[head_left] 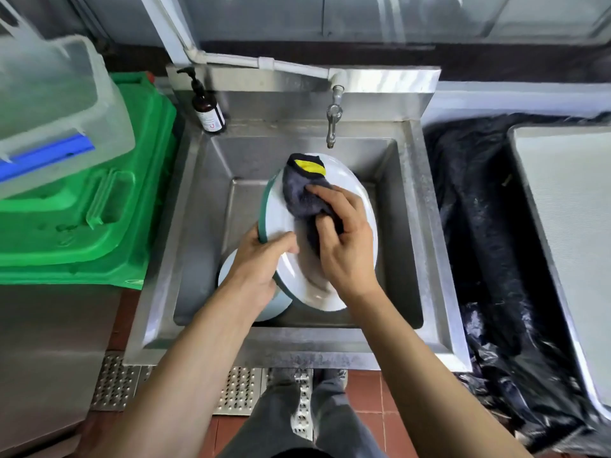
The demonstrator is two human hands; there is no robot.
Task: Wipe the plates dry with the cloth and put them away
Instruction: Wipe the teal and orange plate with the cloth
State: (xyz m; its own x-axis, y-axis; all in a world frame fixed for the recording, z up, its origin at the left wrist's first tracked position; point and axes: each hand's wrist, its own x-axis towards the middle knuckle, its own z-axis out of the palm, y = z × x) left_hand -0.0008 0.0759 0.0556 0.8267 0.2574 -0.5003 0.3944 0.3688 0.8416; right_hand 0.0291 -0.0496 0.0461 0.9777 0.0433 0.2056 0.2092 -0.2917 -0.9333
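Steel sink (406,226), deep basin, tap at the back wall; working over it, so a dropped plate lands on metal; probably chips.

Held plate (350,180): white, green-edged, tilted over the basin; rigid, glazed, likely slick while wet and fairly heavy for one hand; breakable; best taken at the rim, thumb on the face, fingers behind, as now.

Second plate (228,269) lower in the sink, mostly hidden under the left wrist; waiting its turn, judged still wet.

Dark cloth (299,196) with yellow patch: soft, limp, absorbent; bunches easily; pressed flat against the plate's face.

Left hand (261,259): fingers clamped on the near-left rim of the held plate, thumb across the face.

Right hand (344,239): fingers curled into the cloth, gripping it and bearing down on the plate.
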